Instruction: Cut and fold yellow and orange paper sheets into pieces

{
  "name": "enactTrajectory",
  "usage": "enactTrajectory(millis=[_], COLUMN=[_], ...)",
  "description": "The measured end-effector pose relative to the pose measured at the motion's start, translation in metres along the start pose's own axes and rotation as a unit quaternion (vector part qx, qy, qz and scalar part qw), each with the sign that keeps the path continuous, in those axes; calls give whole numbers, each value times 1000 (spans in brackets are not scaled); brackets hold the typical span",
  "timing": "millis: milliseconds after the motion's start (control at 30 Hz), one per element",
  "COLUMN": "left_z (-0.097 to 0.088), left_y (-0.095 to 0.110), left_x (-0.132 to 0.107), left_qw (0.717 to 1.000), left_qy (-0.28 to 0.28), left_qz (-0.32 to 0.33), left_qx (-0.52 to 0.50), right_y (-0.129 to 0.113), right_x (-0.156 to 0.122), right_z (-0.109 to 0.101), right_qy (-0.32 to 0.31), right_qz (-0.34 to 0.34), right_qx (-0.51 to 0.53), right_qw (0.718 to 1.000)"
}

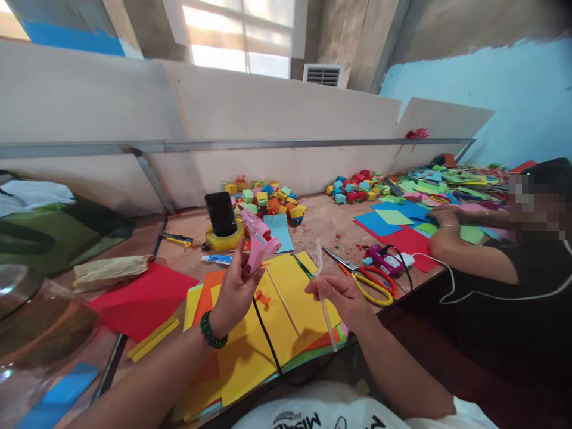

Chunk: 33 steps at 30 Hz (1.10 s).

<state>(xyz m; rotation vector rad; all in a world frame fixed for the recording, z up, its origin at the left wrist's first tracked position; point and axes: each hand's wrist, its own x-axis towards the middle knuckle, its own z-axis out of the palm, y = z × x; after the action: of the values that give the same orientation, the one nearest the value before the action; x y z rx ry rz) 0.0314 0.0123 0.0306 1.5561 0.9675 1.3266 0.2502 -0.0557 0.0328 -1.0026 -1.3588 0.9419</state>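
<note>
My left hand, with a green bead bracelet at the wrist, grips a pink hot glue gun by its handle. The gun's nozzle points up and away from me, and its black cord hangs down over the yellow paper. Between the fingers of my right hand is a long translucent glue stick, bent and stringy at its upper end. Below and between my hands, a small orange paper piece and a thin pale stick lie on the yellow sheets.
Scissors and a purple power strip lie to the right. Behind are a phone on a yellow tape roll and piles of folded paper blocks. A co-worker sits at the right. A clear container stands left.
</note>
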Motion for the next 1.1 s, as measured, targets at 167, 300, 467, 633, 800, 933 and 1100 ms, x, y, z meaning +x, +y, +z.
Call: enactTrajectory(millis=[167,300,467,633,800,933,1100], left_z=[4,6,8,12,18,23,27], left_y=[4,9,17,24,24,22,20], left_x=[-4,-4,-5,-12,-19,-24,-28], left_qw=[999,996,990,985,976,973,978], left_qy=[-13,-42,-62,-84,-110,-111,-108], left_qz=[-16,-46,-80,-106,-129,-134,-122], left_qx=[-40,-65,-101,-108,-135,-149,-128], right_y=[-15,-45,-60,-53,-50,-52,-54], right_x=[4,8,13,15,14,12,10], right_z=[-12,-7,2,6,7,10,17], right_qy=[122,177,216,251,307,331,323], right_qz=[-60,-138,-181,-204,-242,-310,-388], right_qx=[102,133,125,89,21,-17,-69], right_qw=[985,965,951,942,920,891,861])
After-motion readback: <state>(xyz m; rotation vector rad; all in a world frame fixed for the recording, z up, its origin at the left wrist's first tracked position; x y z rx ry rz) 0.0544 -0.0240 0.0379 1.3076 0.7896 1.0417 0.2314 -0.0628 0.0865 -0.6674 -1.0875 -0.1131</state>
